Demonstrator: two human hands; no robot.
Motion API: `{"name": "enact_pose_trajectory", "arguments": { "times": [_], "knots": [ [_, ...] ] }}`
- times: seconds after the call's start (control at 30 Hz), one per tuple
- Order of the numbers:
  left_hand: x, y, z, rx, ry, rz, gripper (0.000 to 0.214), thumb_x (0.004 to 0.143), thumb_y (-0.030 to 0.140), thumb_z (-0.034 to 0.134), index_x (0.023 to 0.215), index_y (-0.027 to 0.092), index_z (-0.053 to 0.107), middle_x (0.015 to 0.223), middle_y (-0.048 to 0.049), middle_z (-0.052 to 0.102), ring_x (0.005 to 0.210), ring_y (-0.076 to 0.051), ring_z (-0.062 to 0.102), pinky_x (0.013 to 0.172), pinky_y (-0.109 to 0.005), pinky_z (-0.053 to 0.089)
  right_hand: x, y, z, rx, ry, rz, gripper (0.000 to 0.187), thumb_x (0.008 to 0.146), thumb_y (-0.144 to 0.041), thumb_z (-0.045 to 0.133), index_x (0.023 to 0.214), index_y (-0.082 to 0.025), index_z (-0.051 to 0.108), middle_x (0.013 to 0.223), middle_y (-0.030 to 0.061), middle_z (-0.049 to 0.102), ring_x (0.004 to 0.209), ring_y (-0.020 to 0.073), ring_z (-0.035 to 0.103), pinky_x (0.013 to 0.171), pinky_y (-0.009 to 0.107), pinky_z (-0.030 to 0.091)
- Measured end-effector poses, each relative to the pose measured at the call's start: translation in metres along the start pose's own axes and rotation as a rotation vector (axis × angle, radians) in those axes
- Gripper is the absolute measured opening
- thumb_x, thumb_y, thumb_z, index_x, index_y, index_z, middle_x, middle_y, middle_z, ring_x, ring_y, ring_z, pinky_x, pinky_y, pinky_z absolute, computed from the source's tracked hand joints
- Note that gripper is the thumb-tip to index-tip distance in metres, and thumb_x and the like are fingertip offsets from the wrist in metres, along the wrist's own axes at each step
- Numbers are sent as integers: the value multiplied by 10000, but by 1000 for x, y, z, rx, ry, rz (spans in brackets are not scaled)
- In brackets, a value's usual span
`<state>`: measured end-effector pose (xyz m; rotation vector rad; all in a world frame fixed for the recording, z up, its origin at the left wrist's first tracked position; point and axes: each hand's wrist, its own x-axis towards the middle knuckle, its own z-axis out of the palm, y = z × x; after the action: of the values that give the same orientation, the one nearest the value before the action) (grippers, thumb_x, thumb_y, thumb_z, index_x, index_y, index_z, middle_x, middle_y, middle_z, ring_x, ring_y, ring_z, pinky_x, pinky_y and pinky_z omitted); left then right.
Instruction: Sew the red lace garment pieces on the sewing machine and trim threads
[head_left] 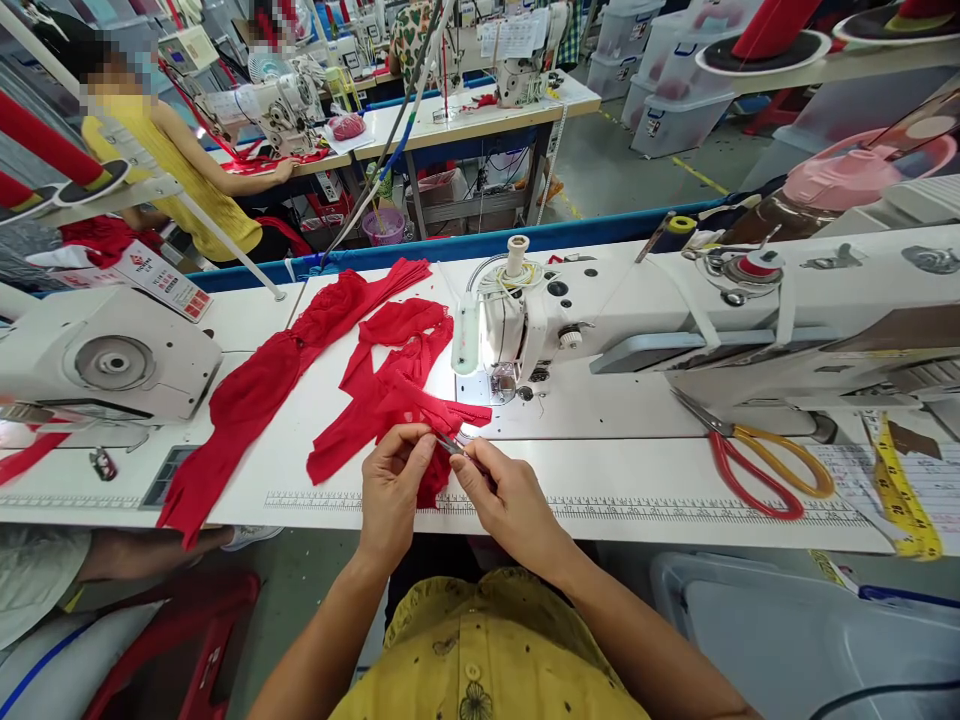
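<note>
A piece of red fabric (409,375) with long strips lies on the white sewing table in front of me. My left hand (396,485) is closed, pinching an edge of it between thumb and fingers. In my right hand (514,495) is a slim metal tool that looks like thread snips (448,443). Its tip meets the fabric right beside my left fingertips; the rest is mostly hidden by my fingers. Just beyond my hands stands the needle end of a white sewing machine (510,330), with its lamp lit.
A long bundle of red fabric (259,395) hangs over the table's front edge at left. Large scissors (757,455) and a yellow measuring tape (904,495) lie at right. Another sewing machine (105,350) stands at left. A person in yellow (180,160) works at the table beyond.
</note>
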<state>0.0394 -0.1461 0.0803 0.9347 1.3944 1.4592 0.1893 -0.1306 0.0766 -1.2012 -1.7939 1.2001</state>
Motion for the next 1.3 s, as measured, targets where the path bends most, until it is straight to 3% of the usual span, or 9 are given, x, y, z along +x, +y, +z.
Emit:
{"name": "enact_pose_trajectory", "arguments": {
  "times": [0.37, 0.7, 0.83, 1.0, 1.1, 1.2, 1.3],
  "knots": [
    [0, -3, -1, 38, -31, 18, 180, 868, 382, 720, 900, 208, 687, 766, 23, 605, 688, -89, 520, 625, -174, 452, 0, 1, 1, 36, 11, -30, 357, 1007, -480, 431, 758, -224, 425, 622, -66, 418, 547, 97, 336, 554, 248, 245],
    [-1, 3, -2, 191, -53, 75, 171, 908, 378, 659, 885, 209, 652, 775, 24, 592, 702, -93, 517, 640, -183, 447, 1, 0, -5, -95, -19, -85, 333, 1023, -457, 411, 780, -229, 424, 629, -63, 447, 542, 101, 362, 555, 247, 245],
    [2, 4, -6, 220, -10, 78, 183, 911, 397, 647, 907, 215, 632, 778, 29, 558, 696, -96, 494, 625, -185, 426, -2, 6, -22, -310, -31, -115, 296, 1044, -439, 400, 860, -227, 493, 619, -62, 524, 528, 106, 439, 552, 243, 268],
    [14, 7, -13, 323, 2, 62, 236, 928, 456, 600, 945, 221, 613, 750, 33, 526, 655, -104, 462, 570, -189, 389, 5, 45, -53, -995, 246, -19, 331, 1043, -426, 422, 1012, -164, 621, 798, 66, 671, 678, 179, 579, 534, 288, 247],
    [23, 9, -12, 434, -32, 70, 310, 932, 504, 567, 1029, 219, 644, 797, 9, 586, 713, -135, 532, 624, -222, 433, 12, 70, -67, -1273, 284, 1, 290, 998, -389, 533, 1032, -128, 656, 907, 128, 677, 820, 233, 587, 591, 310, 305],
    [28, 15, -8, 520, -39, 172, 337, 875, 509, 644, 1040, 216, 675, 919, -18, 672, 831, -174, 604, 735, -260, 482, 11, 75, -73, -1378, 311, -71, 289, 962, -347, 603, 1105, -100, 652, 974, 148, 683, 936, 272, 572, 744, 356, 374],
    [31, 22, -10, 588, -73, 244, 270, 849, 461, 686, 956, 214, 706, 923, -14, 699, 855, -182, 619, 802, -275, 481, 3, 56, -76, -1350, 329, -230, 266, 976, -286, 586, 1172, -114, 640, 1029, 133, 702, 950, 250, 586, 801, 361, 392]
  ]
}}
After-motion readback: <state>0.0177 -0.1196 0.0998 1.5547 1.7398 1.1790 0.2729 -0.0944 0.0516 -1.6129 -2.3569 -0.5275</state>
